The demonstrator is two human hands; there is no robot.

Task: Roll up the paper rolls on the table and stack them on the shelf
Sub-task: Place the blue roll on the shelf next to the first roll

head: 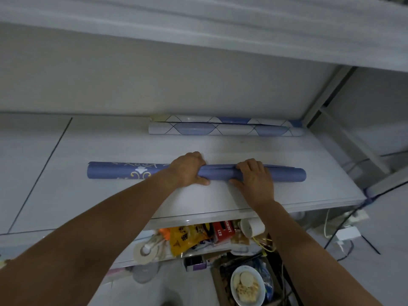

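Note:
A blue paper roll (pixel 220 174) with a gold and white pattern lies lengthwise on the white shelf board (pixel 110 195). My left hand (pixel 189 168) grips it near the middle, fingers curled over the top. My right hand (pixel 254 175) clasps it just to the right. Two white rolls with a blue diamond pattern (pixel 225 129) lie side by side against the back wall, apart from the blue roll.
A white shelf (pixel 198 23) runs overhead. A metal frame post (pixel 326 93) stands at the right. Below the board's front edge sit snack bags (pixel 187 238), a red box (pixel 223 231), a tape roll (pixel 143 250), a bowl of food (pixel 247 286) and cables (pixel 353 217).

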